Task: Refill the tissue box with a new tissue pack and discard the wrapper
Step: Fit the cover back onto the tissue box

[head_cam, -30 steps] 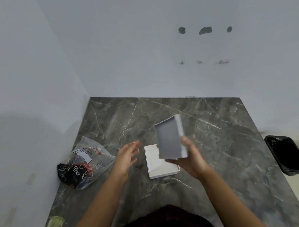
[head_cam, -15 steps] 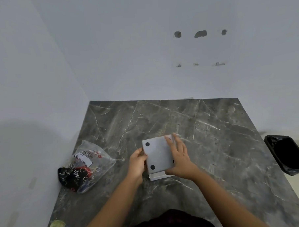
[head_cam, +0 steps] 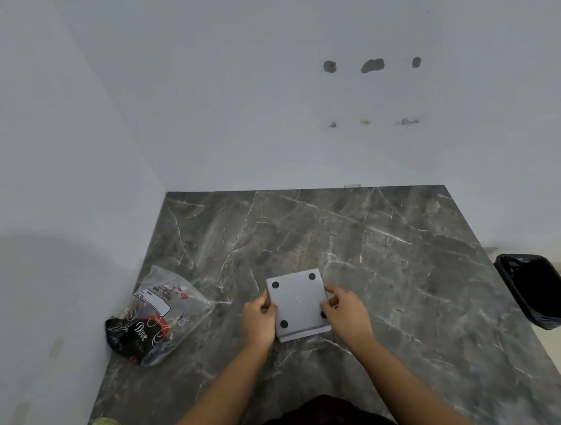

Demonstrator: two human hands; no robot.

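Tissue box (head_cam: pixel 297 303) lies underside up on the desk (head_cam: pixel 387 256), right of the tissue pack (head_cam: pixel 155 315). Left hand (head_cam: pixel 258 321) and right hand (head_cam: pixel 348 312): each grip clasps a box side.

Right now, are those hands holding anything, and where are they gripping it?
Yes: both hold the grey tissue box, turned bottom-up on the table. The left hand grips its left edge, the right hand its right edge.
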